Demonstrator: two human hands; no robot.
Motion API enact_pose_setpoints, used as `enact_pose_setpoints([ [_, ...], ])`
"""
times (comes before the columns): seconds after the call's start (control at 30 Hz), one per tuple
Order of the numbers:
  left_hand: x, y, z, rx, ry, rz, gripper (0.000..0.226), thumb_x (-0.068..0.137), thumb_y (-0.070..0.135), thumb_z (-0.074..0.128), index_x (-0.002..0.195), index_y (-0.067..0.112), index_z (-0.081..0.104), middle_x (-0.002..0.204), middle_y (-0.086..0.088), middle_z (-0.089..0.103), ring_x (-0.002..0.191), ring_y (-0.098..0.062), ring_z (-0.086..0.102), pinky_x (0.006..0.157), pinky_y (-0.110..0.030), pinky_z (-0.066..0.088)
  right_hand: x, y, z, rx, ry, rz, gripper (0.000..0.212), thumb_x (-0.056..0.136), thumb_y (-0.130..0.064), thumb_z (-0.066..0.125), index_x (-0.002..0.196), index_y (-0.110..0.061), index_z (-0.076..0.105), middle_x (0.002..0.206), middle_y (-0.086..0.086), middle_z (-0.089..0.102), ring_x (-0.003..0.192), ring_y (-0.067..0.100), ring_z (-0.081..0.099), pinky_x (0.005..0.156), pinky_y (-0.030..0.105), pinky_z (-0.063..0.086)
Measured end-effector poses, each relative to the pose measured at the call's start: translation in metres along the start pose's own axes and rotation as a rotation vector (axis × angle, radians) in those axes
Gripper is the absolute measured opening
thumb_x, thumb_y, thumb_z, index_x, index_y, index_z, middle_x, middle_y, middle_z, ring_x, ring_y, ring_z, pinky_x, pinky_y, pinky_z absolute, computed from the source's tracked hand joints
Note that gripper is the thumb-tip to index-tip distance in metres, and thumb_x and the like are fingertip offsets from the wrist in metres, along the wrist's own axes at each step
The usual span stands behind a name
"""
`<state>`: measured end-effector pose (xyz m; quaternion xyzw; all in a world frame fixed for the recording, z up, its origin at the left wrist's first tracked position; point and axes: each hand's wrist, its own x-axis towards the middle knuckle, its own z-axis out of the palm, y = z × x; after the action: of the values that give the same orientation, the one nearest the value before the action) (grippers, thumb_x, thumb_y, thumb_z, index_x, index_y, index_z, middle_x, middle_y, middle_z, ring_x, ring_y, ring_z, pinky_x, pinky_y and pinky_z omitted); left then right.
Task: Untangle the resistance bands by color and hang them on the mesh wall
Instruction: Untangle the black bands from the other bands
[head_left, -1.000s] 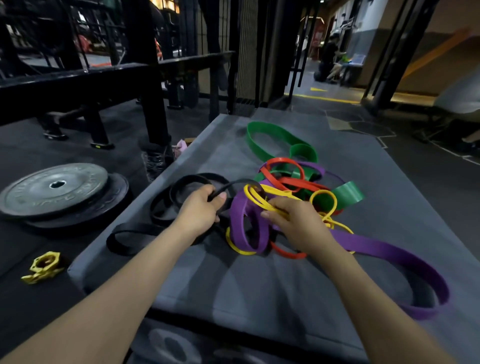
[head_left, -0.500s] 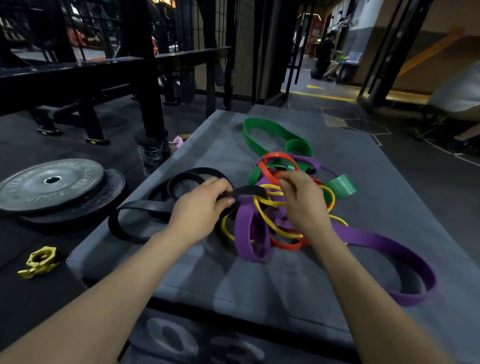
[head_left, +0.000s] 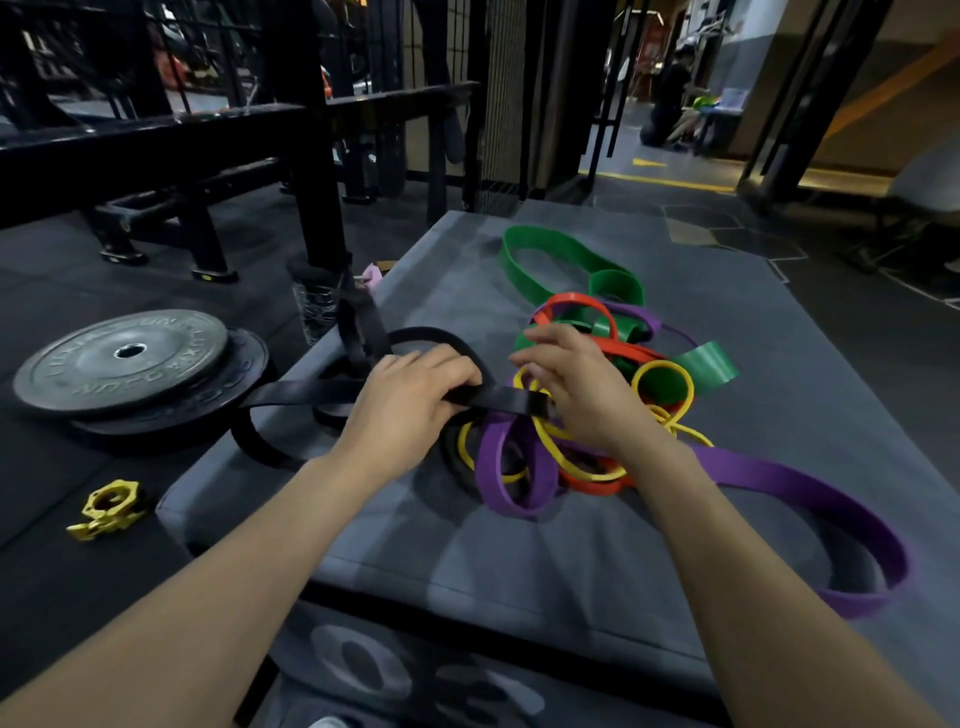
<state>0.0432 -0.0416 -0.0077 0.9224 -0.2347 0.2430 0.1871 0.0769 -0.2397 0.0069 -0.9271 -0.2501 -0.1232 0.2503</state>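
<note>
untangle step, first colour: black band (head_left: 332, 387). left hand (head_left: 410, 410) curled round a flat run of it at the pile's left edge, firm hold. right hand (head_left: 576, 389) over the same strap where it enters the knot; fingers loosely bent, thumb side hidden, so cannot tell whether pinching the strap end or just resting on it. nothing hung yet, early in the task by the look of it.

band locations: all on the grey padded box (head_left: 545, 551). black loops spread left, one loop over the box's left edge. yellow band (head_left: 662, 387), red band (head_left: 576, 304) and purple band (head_left: 800, 480) knotted in the middle under the right hand; purple tail runs out to the right near edge. green band (head_left: 540, 254) at the far side, mostly free, near end tucked into the knot.

next move, probably: pull black left and clear while pinning the coloured pile. needs checking which loops cross over the strap near the right hand; yellow and purple sit just below it and likely drag along. slow pull, not a yank, rubber grips rubber.

around: weight plates (head_left: 124, 358) stacked on the floor at left, yellow collar clamp (head_left: 106, 509) nearer, black rack frame (head_left: 311, 156) behind. mesh panel (head_left: 501, 104) upright beyond the box's far end, likely the hanging target; well apart from the hands, box between.
</note>
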Motion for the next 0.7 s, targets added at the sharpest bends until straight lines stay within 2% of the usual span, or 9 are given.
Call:
enact_pose_setpoints([
  [0.07, -0.001, 0.0, -0.001, 0.018, 0.009, -0.017, 0.023, 0.071, 0.01, 0.057, 0.091, 0.02, 0.059, 0.093, 0.006, 0.061, 0.083, -0.025, 0.058, 0.072, -0.031, 0.034, 0.001, 0.0, 0.002, -0.031, -0.072, 0.02, 0.028, 0.097, -0.016, 0.041, 0.116, -0.018, 0.063, 0.124, 0.002, 0.059, 0.12, 0.022, 0.048, 0.103, 0.04, 0.034],
  [0.13, -0.004, 0.0, -0.002, 0.003, 0.01, -0.051, 0.024, 0.074, 0.006, 0.063, 0.093, 0.019, 0.061, 0.095, 0.007, 0.061, 0.089, -0.023, 0.057, 0.074, -0.029, 0.027, 0.0, 0.001, 0.0, -0.102, -0.105, 0.082, 0.027, 0.099, -0.023, 0.037, 0.109, -0.024, 0.062, 0.113, -0.003, 0.063, 0.113, 0.017, 0.05, 0.095, 0.036, 0.027],
  [0.23, -0.008, -0.003, -0.001, 0.002, -0.009, -0.081, 0.023, 0.074, 0.009, 0.07, 0.091, 0.021, 0.061, 0.092, 0.01, 0.059, 0.094, -0.019, 0.056, 0.074, -0.027, 0.024, -0.002, 0.005, -0.006, -0.231, -0.009, 0.124, 0.025, 0.098, -0.03, 0.038, 0.094, -0.02, 0.061, 0.095, 0.001, 0.066, 0.099, 0.025, 0.056, 0.082, 0.031, 0.019],
  [0.33, -0.011, -0.007, 0.001, -0.006, -0.049, -0.102, 0.021, 0.074, 0.011, 0.071, 0.088, 0.022, 0.059, 0.085, 0.015, 0.05, 0.09, -0.019, 0.056, 0.074, -0.028, 0.025, -0.005, 0.008, -0.01, -0.251, -0.059, 0.133, 0.021, 0.094, -0.031, 0.048, 0.095, -0.017, 0.064, 0.095, 0.007, 0.068, 0.097, 0.031, 0.058, 0.084, 0.035, 0.036],
  [0.43, -0.012, -0.008, 0.002, -0.022, -0.092, -0.09, 0.019, 0.076, 0.013, 0.071, 0.087, 0.022, 0.059, 0.083, 0.016, 0.046, 0.089, -0.019, 0.056, 0.075, -0.029, 0.027, -0.011, 0.005, -0.006, -0.182, -0.051, 0.156, 0.027, 0.091, -0.035, 0.052, 0.088, -0.012, 0.064, 0.088, 0.01, 0.068, 0.09, 0.034, 0.059, 0.074, 0.04, 0.047],
  [0.5, -0.013, -0.006, 0.003, -0.041, -0.096, -0.093, 0.018, 0.076, 0.012, 0.069, 0.088, 0.022, 0.059, 0.085, 0.014, 0.049, 0.091, -0.02, 0.055, 0.075, -0.03, 0.027, -0.01, 0.002, -0.005, -0.127, 0.03, 0.206, 0.041, 0.093, -0.041, 0.047, 0.077, -0.007, 0.061, 0.077, 0.011, 0.066, 0.081, 0.035, 0.058, 0.071, 0.041, 0.047],
  [0.57, -0.014, -0.004, 0.004, -0.058, -0.085, -0.103, 0.02, 0.078, 0.009, 0.066, 0.093, 0.021, 0.06, 0.092, 0.009, 0.053, 0.096, -0.021, 0.053, 0.077, -0.029, 0.026, -0.004, -0.001, -0.003, -0.023, 0.041, 0.337, 0.056, 0.093, -0.049, 0.042, 0.067, -0.002, 0.059, 0.068, 0.012, 0.063, 0.071, 0.033, 0.057, 0.068, 0.039, 0.048],
  [0.63, -0.013, -0.002, 0.006, -0.057, -0.082, -0.106, 0.025, 0.079, 0.007, 0.063, 0.1, 0.019, 0.061, 0.1, 0.004, 0.055, 0.1, -0.023, 0.052, 0.079, -0.029, 0.025, 0.0, -0.005, 0.003, 0.114, -0.021, 0.446, 0.063, 0.09, -0.053, 0.045, 0.048, -0.006, 0.041, 0.051, 0.008, 0.047, 0.052, 0.025, 0.045, 0.059, 0.033, 0.039],
  [0.7, -0.011, -0.002, 0.008, -0.076, -0.061, -0.062, 0.032, 0.077, 0.002, 0.062, 0.102, 0.02, 0.06, 0.103, 0.001, 0.057, 0.1, -0.025, 0.053, 0.08, -0.03, 0.027, 0.002, -0.009, 0.011, 0.232, -0.088, 0.472, 0.062, 0.086, -0.049, 0.056, 0.043, -0.013, 0.029, 0.044, 0.003, 0.031, 0.044, 0.019, 0.031, 0.054, 0.03, 0.029],
])
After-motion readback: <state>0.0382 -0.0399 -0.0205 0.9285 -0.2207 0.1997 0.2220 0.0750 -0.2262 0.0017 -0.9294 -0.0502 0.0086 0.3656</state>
